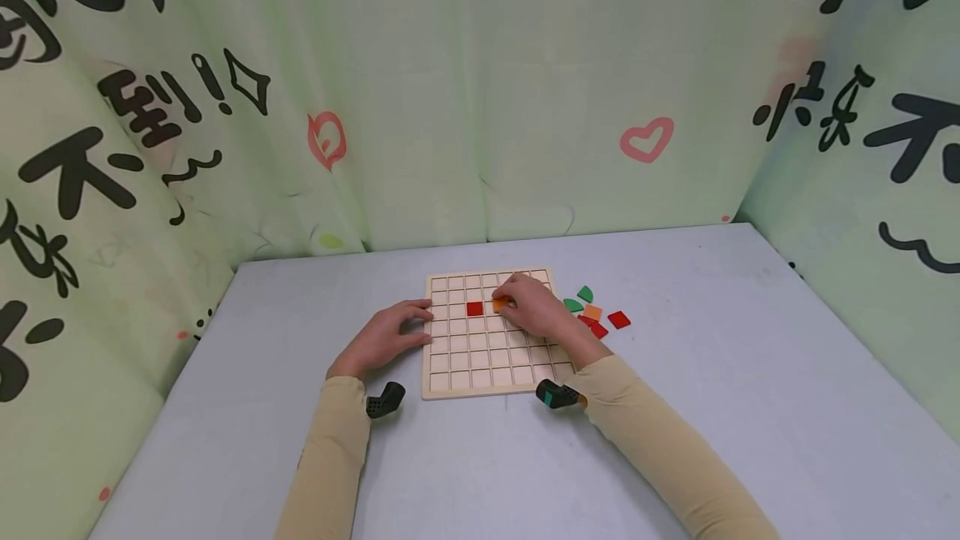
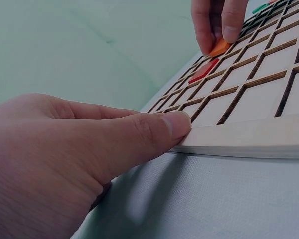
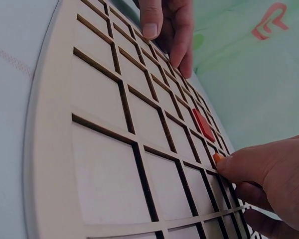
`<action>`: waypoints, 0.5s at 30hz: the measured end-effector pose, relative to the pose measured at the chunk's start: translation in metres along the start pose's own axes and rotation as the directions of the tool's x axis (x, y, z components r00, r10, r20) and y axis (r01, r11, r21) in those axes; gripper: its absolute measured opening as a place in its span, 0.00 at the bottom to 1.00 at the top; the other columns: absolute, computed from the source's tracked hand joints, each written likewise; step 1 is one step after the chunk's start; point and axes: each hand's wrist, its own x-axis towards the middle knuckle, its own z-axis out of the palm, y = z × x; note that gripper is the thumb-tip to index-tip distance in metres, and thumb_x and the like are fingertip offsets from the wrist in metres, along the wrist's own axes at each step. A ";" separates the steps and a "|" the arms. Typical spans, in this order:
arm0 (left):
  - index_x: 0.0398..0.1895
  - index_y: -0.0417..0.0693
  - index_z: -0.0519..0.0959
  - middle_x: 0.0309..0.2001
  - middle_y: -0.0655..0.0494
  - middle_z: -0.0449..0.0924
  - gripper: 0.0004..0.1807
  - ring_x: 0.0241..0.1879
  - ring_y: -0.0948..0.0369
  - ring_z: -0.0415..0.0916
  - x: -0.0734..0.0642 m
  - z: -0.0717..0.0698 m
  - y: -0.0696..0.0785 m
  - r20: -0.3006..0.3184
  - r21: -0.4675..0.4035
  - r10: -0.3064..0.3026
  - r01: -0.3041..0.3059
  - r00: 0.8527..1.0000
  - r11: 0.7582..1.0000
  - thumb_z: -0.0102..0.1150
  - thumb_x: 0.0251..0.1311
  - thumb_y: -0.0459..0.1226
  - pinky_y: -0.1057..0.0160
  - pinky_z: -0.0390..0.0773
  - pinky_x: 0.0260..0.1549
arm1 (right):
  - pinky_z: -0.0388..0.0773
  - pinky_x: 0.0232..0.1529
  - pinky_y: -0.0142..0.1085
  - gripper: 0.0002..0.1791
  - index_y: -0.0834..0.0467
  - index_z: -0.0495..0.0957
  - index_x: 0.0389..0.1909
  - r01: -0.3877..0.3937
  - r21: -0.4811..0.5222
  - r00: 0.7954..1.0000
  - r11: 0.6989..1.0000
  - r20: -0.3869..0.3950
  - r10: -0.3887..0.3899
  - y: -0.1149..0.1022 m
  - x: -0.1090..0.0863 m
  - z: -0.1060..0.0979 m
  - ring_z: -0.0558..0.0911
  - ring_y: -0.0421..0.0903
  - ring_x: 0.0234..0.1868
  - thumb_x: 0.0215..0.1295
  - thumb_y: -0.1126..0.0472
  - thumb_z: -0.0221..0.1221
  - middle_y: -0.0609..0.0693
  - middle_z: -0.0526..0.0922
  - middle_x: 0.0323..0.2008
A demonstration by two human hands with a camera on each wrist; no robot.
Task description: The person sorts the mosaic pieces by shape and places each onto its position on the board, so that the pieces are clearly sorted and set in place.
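Observation:
A wooden grid board (image 1: 480, 359) lies on the table, its square cells marked off by raised strips. One red square tile (image 1: 475, 308) sits in a cell of the upper part. My right hand (image 1: 531, 307) pinches an orange tile (image 1: 499, 305) between thumb and fingers, over the cells just right of the red one; the fingers cover part of it. At the board's left edge my left hand (image 1: 388, 333) rests with its thumb and fingertips touching the rim. In the left wrist view, the thumb (image 2: 177, 124) lies against the board's edge.
Loose tiles lie right of the board: green quarter-round pieces (image 1: 585, 294), an orange square (image 1: 592, 312) and several red ones (image 1: 619, 320). The white table (image 1: 465, 465) meets a printed curtain (image 1: 480, 107) behind and at both sides.

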 end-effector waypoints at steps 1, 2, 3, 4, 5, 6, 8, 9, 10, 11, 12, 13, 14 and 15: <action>0.56 0.44 0.79 0.69 0.52 0.67 0.22 0.71 0.51 0.60 0.000 0.000 0.000 -0.002 0.000 0.000 0.000 1.000 1.000 0.67 0.60 0.42 0.52 0.62 0.70 | 0.76 0.57 0.46 0.14 0.64 0.81 0.52 0.000 -0.003 1.000 1.000 0.000 0.000 0.000 0.000 0.001 0.77 0.54 0.53 0.67 0.65 0.59 0.58 0.79 0.51; 0.56 0.44 0.79 0.69 0.52 0.67 0.22 0.71 0.51 0.60 0.000 0.000 0.001 -0.002 0.000 0.002 -0.002 1.000 1.000 0.67 0.60 0.41 0.51 0.62 0.69 | 0.76 0.57 0.46 0.14 0.64 0.81 0.52 0.000 -0.006 1.000 1.000 0.001 0.000 0.000 0.001 0.001 0.77 0.54 0.53 0.67 0.65 0.59 0.58 0.79 0.51; 0.56 0.44 0.79 0.69 0.52 0.67 0.22 0.71 0.51 0.60 0.000 0.000 0.001 -0.003 -0.004 0.001 -0.001 1.000 1.000 0.67 0.60 0.41 0.52 0.61 0.70 | 0.76 0.57 0.46 0.14 0.64 0.81 0.52 0.000 -0.006 1.000 1.000 0.000 0.000 -0.001 0.001 0.001 0.77 0.54 0.53 0.67 0.65 0.60 0.58 0.79 0.51; 0.56 0.44 0.79 0.69 0.52 0.68 0.22 0.71 0.51 0.59 0.000 0.000 0.001 -0.004 -0.005 0.001 -0.001 1.000 1.000 0.67 0.60 0.41 0.52 0.61 0.70 | 0.76 0.57 0.46 0.14 0.64 0.81 0.52 0.001 -0.007 1.000 1.000 -0.002 -0.001 -0.001 0.001 0.001 0.77 0.54 0.53 0.67 0.65 0.60 0.58 0.79 0.51; 0.56 0.43 0.79 0.69 0.52 0.68 0.22 0.71 0.51 0.59 0.000 -0.001 0.001 -0.004 -0.008 0.002 -0.002 1.000 1.000 0.67 0.60 0.41 0.52 0.61 0.70 | 0.76 0.56 0.46 0.14 0.64 0.82 0.51 0.002 -0.005 1.000 1.000 -0.002 -0.002 -0.002 0.001 0.001 0.76 0.54 0.52 0.67 0.66 0.60 0.58 0.79 0.50; 0.56 0.43 0.79 0.69 0.52 0.68 0.22 0.71 0.51 0.59 -0.001 -0.001 0.002 -0.004 -0.008 0.004 -0.004 1.000 1.000 0.67 0.60 0.41 0.52 0.61 0.70 | 0.77 0.56 0.46 0.14 0.64 0.82 0.51 0.003 -0.005 1.000 1.000 -0.003 -0.003 -0.002 0.001 0.001 0.76 0.54 0.52 0.66 0.66 0.60 0.58 0.79 0.50; 0.56 0.43 0.79 0.69 0.52 0.68 0.22 0.70 0.51 0.60 -0.001 -0.001 0.002 -0.005 -0.007 0.011 -0.011 1.000 1.000 0.67 0.60 0.41 0.51 0.62 0.69 | 0.77 0.54 0.45 0.13 0.64 0.82 0.50 0.009 0.001 1.000 1.000 -0.007 -0.009 -0.002 0.000 0.001 0.76 0.54 0.50 0.66 0.66 0.60 0.58 0.79 0.48; 0.56 0.43 0.79 0.69 0.52 0.68 0.22 0.70 0.50 0.60 -0.001 -0.001 0.002 -0.005 -0.006 0.013 -0.013 1.000 1.000 0.67 0.60 0.41 0.51 0.62 0.69 | 0.77 0.53 0.45 0.13 0.64 0.82 0.50 0.013 0.000 1.000 1.000 -0.010 -0.013 -0.002 0.001 0.001 0.76 0.54 0.49 0.66 0.66 0.60 0.57 0.79 0.48; 0.56 0.43 0.79 0.69 0.52 0.68 0.22 0.70 0.50 0.60 -0.001 -0.001 0.002 -0.004 -0.006 0.014 -0.014 1.000 1.000 0.67 0.60 0.41 0.51 0.62 0.69 | 0.77 0.52 0.45 0.13 0.63 0.82 0.50 0.016 0.000 1.000 1.000 -0.012 -0.016 -0.002 0.001 0.001 0.76 0.53 0.48 0.65 0.66 0.60 0.57 0.79 0.47; 0.56 0.43 0.79 0.69 0.52 0.68 0.22 0.70 0.50 0.60 -0.001 -0.001 0.002 -0.004 -0.007 0.015 -0.015 1.000 1.000 0.67 0.60 0.41 0.51 0.62 0.69 | 0.77 0.51 0.45 0.13 0.63 0.83 0.50 0.019 -0.002 1.000 1.000 -0.013 -0.019 -0.002 0.001 0.001 0.76 0.53 0.48 0.65 0.66 0.60 0.57 0.78 0.46; 0.56 0.43 0.79 0.69 0.51 0.68 0.22 0.70 0.51 0.60 -0.001 -0.001 0.002 -0.004 -0.007 0.016 -0.016 1.000 1.000 0.67 0.60 0.41 0.51 0.62 0.69 | 0.77 0.50 0.44 0.13 0.63 0.83 0.49 0.021 -0.003 1.000 1.000 -0.015 -0.021 -0.001 0.001 0.001 0.76 0.53 0.47 0.65 0.66 0.60 0.57 0.78 0.46; 0.56 0.43 0.79 0.69 0.52 0.68 0.22 0.70 0.51 0.60 -0.001 -0.001 0.002 -0.004 -0.006 0.015 -0.015 1.000 1.000 0.67 0.60 0.41 0.51 0.62 0.69 | 0.77 0.50 0.44 0.13 0.63 0.83 0.49 0.023 -0.006 1.000 1.000 -0.016 -0.023 -0.001 0.001 0.002 0.76 0.52 0.47 0.65 0.66 0.60 0.57 0.78 0.45; 0.56 0.43 0.79 0.69 0.52 0.68 0.22 0.70 0.51 0.60 -0.001 -0.001 0.002 -0.004 -0.006 0.014 -0.014 1.000 1.000 0.67 0.60 0.41 0.51 0.62 0.69 | 0.77 0.50 0.44 0.13 0.63 0.83 0.49 0.025 -0.008 1.000 1.000 -0.017 -0.025 0.000 0.001 0.002 0.76 0.52 0.47 0.65 0.66 0.61 0.56 0.78 0.45; 0.56 0.43 0.79 0.69 0.52 0.68 0.22 0.70 0.51 0.60 -0.001 -0.001 0.002 -0.004 -0.008 0.013 -0.013 1.000 1.000 0.67 0.60 0.41 0.51 0.62 0.69 | 0.77 0.50 0.44 0.13 0.62 0.83 0.49 0.026 -0.010 0.999 1.000 -0.018 -0.026 0.000 0.001 0.002 0.76 0.52 0.47 0.65 0.66 0.61 0.56 0.78 0.45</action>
